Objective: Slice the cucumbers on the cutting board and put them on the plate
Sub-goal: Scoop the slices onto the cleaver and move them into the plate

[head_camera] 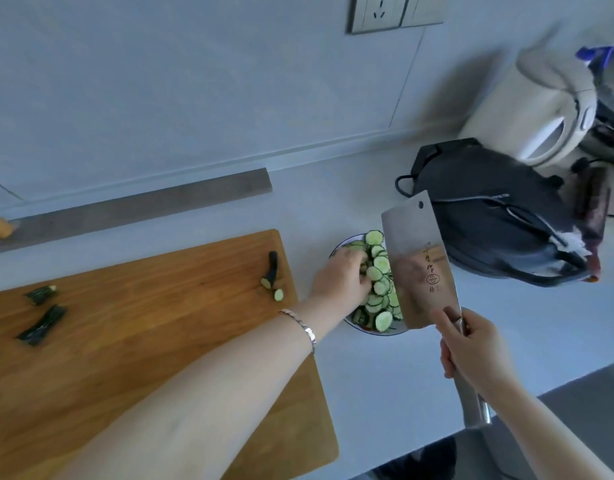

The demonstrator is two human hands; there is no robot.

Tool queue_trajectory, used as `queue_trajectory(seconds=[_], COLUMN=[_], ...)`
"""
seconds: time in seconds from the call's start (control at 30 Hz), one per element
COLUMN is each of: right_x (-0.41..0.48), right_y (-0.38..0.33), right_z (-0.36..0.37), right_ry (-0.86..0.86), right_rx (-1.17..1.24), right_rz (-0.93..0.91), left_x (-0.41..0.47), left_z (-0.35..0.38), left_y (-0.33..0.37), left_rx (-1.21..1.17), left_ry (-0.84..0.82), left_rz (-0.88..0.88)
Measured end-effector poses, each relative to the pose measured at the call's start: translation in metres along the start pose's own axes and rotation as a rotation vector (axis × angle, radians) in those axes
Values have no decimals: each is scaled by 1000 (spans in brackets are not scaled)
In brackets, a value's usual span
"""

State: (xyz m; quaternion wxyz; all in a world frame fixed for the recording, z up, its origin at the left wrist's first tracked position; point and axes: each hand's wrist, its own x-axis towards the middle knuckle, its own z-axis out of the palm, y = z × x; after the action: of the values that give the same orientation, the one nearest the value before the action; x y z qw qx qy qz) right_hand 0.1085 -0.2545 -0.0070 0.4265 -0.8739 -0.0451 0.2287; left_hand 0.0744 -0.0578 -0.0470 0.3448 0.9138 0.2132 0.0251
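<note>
A heap of green cucumber slices [380,289] fills the white plate [338,249] just right of the wooden cutting board [153,341]. My left hand [343,277] reaches over the plate, fingers spread against the slices. My right hand [475,344] grips the steel handle of a cleaver [421,265], whose broad blade stands tilted over the plate's right side, touching the slices. On the board lie a cucumber end [271,270] with one loose slice [278,294] near its right edge, and two dark cucumber ends [42,313] at the left.
A black bag [499,220] lies on the counter right of the plate, with a beige kettle [540,112] and other appliances behind it. A long grey strip [136,207] runs along the wall behind the board. The counter's front edge drops off at lower right.
</note>
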Motion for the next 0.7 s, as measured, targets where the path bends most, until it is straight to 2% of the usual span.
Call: queue_trajectory(seconds=[0.07, 0.13, 0.33, 0.47, 0.7], right_x=[5, 7, -3, -11, -16], right_y=[1, -1, -1, 3, 0], right_z=[4, 17, 88, 125, 157], right_ry=[-36, -102, -310, -358, -451], right_rx=[35, 92, 194, 273, 266], right_rz=[9, 33, 135, 216, 244], left_x=[-9, -21, -68, -91, -103], left_z=[-10, -26, -80, -100, -95], left_y=[-21, -53, -135, -169, -176], left_rx=[3, 30, 91, 102, 139], left_ry=[119, 241, 494, 474, 416], left_rz=[4, -67, -482, -558, -450])
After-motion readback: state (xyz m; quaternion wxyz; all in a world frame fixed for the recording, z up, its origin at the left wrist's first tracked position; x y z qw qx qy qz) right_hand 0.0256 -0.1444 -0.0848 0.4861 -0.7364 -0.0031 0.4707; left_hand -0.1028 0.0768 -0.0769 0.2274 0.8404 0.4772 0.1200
